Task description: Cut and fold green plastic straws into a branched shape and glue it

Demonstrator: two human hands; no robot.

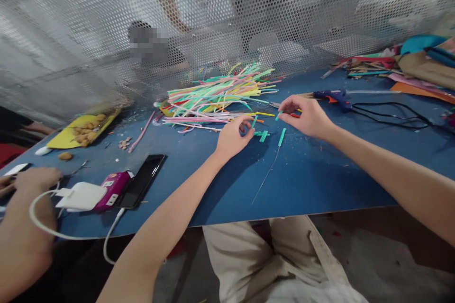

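Between the thumb and fingers of my left hand (235, 136) is a short green pipe cleaner piece (255, 121). My right hand (304, 114) pinches another short green piece (277, 115). Below and between the hands, several cut green pieces (263, 136) lie together on the table. Beside them rests a green piece (282, 137) with a long bare wire (267, 173) running from its lower end toward the table's front edge. Scissors, partly hidden, lie behind my right hand. A big heap of pastel pipe cleaners (220, 92) spreads out behind my left hand.
A glue gun (332, 97) with a black cord lies at the right, near paper scraps (369, 65). On the left are a black phone (145, 181), a purple power strip (111, 190), a white charger (85, 196) and a yellow tray (59, 138). Another person's arm (26, 227) rests far left. Perforated metal stands behind.
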